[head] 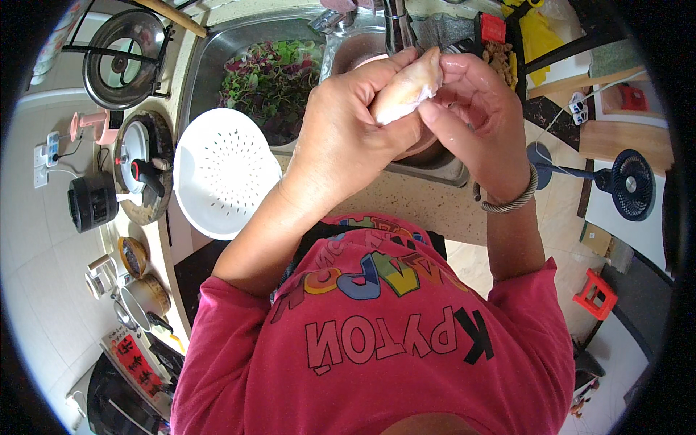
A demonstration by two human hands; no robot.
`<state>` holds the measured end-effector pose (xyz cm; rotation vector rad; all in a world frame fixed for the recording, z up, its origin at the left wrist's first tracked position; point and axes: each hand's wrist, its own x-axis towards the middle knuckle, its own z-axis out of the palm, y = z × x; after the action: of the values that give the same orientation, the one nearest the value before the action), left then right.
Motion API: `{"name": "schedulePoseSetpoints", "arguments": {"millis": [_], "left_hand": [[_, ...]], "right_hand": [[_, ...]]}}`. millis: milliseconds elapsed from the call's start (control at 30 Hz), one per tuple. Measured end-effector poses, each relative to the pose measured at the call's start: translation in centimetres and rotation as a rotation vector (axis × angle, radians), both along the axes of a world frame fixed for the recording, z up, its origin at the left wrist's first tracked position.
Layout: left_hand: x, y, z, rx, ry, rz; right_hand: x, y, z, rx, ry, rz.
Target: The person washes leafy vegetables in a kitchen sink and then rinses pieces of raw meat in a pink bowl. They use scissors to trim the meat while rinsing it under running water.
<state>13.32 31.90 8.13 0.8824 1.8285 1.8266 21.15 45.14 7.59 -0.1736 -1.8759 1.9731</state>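
Observation:
A piece of pale raw meat with skin, seemingly poultry (409, 93), is held up over the right sink basin. My left hand (348, 125) is closed around its lower end and side. My right hand (478, 117) is at its other side, thumb and fingers curled, with fingertips touching its edge; the hand looks wet. Behind the hands, the round right basin (359, 49) is mostly hidden, with a metal faucet (399, 27) above it. Red and green leafy vegetables (272, 81) lie in the left basin.
A white plastic colander (225, 168) rests at the sink's left front edge. Further left, a pot lid (135, 152) lies on a round board (155, 201). Ginger-like roots (497, 60) are in a container right of the faucet. A dark fan (631, 184) stands at the right.

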Motion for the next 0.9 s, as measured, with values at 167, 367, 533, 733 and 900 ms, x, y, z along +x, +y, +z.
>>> {"name": "schedulePoseSetpoints", "arguments": {"millis": [167, 367, 533, 733, 900], "left_hand": [[0.1, -0.2, -0.3, -0.112, 0.182, 0.006], [-2.3, 0.4, -7.5, -0.375, 0.304, -0.153], [-1.2, 1.0, -13.9, -0.439, 0.113, -0.277], [-0.3, 0.4, -14.2, -0.529, -0.119, -0.156], [-0.9, 1.2, -20.7, -0.409, -0.208, -0.152]], "right_hand": [[-0.3, -0.2, -0.8, 0.040, 0.007, 0.043], [-1.2, 1.1, -5.8, 0.102, -0.215, 0.215], [0.0, 1.8, -9.0, 0.129, -0.429, 0.276], [1.6, 3.8, -12.9, 0.638, -0.689, 0.137], [-2.0, 2.3, -12.8, 1.143, -0.423, 0.047]]}}
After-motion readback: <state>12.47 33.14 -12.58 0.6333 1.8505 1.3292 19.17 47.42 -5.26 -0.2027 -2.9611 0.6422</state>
